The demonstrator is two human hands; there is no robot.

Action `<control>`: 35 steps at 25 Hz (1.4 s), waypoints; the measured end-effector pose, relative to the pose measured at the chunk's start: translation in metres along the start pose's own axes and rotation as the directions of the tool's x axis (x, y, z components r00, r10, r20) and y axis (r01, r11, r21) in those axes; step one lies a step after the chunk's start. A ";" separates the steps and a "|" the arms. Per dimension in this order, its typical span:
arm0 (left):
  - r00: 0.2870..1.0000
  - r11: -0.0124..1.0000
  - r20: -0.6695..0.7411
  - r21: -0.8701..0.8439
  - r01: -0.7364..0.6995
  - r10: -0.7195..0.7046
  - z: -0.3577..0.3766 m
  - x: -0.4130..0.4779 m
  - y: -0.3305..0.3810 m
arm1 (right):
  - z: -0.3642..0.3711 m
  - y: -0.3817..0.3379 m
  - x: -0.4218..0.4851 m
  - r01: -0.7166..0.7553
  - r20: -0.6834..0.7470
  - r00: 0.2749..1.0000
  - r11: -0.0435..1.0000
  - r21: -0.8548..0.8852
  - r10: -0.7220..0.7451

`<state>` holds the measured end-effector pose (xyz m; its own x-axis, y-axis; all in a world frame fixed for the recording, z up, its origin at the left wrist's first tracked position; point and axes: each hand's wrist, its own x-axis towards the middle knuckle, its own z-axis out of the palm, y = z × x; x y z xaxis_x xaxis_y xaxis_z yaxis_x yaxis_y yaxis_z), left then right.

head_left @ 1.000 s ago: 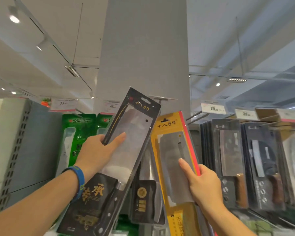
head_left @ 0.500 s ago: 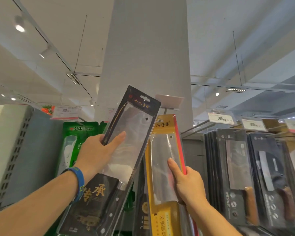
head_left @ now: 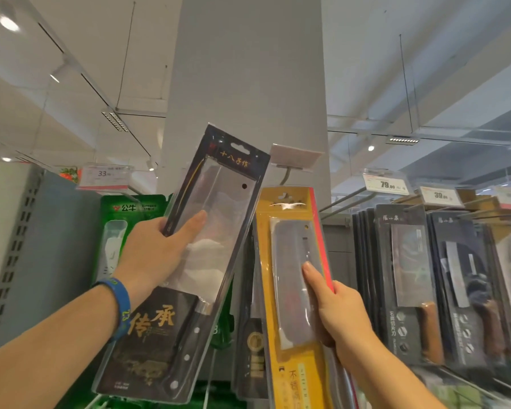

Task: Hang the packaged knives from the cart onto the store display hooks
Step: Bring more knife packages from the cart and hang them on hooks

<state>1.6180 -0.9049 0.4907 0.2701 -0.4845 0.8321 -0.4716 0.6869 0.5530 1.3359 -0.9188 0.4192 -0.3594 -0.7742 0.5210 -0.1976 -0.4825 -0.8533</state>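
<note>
- Hook (head_left: 286,176) at the rack's top: the yellow knife pack (head_left: 289,276) has its top right under it.
- The right hand (head_left: 340,317) holds that pack by its right edge.
- The left hand (head_left: 154,255) grips the black knife pack (head_left: 216,231) by its left edge, tilted, in front of the rack.
- Dark knife packs (head_left: 410,276) hang at the rack's right.

A broad grey pillar (head_left: 248,84) rises up the middle to a white ceiling (head_left: 396,19); a round spotlight (head_left: 8,22) glows beside a dark track at upper left (a smaller lamp (head_left: 371,148) shines right of the pillar); slatted ceiling fixtures (head_left: 114,121) hang on thin rods; at left, a pale slotted shelf upright (head_left: 9,246) edges a grey-blue back panel (head_left: 62,246).
</note>
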 end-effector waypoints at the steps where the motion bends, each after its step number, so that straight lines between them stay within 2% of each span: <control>1: 1.000 1.000 -0.007 0.002 -0.011 0.011 -0.002 0.000 0.000 | 0.000 -0.003 -0.002 -0.017 0.003 1.000 0.999 0.027 0.017; 5: 0.999 0.999 0.006 0.003 -0.033 0.033 0.002 0.000 0.005 | -0.005 -0.015 0.003 -0.041 -0.049 0.998 0.995 0.089 0.046; 10: 0.998 0.998 0.016 -0.012 -0.067 0.067 0.013 -0.002 0.013 | 0.007 -0.006 -0.006 0.065 -0.015 0.998 0.991 -0.118 -0.067; 15: 0.998 0.998 0.013 0.001 -0.064 0.064 0.010 -0.002 0.005 | 0.006 -0.009 0.002 -0.089 -0.015 0.996 0.989 0.119 0.091; 18: 0.998 0.997 -0.017 0.030 -0.064 0.064 0.007 -0.001 -0.005 | 0.019 -0.001 0.002 -0.100 0.004 0.995 0.992 0.075 0.100; 21: 0.998 0.998 0.001 0.028 -0.055 0.055 0.006 -0.001 -0.009 | 0.022 0.000 0.007 -0.034 -0.045 0.998 0.997 -0.071 0.031; 24: 0.999 0.998 0.014 0.033 -0.046 0.045 0.011 -0.003 -0.011 | 0.012 0.000 0.014 -0.014 -0.040 0.999 0.995 -0.100 0.010; 30: 0.997 0.999 0.061 0.016 -0.040 0.039 0.027 -0.010 -0.008 | 0.026 0.009 0.038 -0.102 -0.031 0.995 0.990 -0.093 0.100; 35: 0.999 1.000 0.027 -0.006 -0.024 0.024 0.032 -0.016 -0.010 | 0.052 0.020 0.077 -0.206 -0.022 0.978 0.964 -0.169 0.205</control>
<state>1.5912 -0.9211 0.4705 0.2358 -0.4824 0.8436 -0.4726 0.7016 0.5333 1.3517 -1.0097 0.4432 -0.4122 -0.8476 0.3342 -0.2702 -0.2366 -0.9333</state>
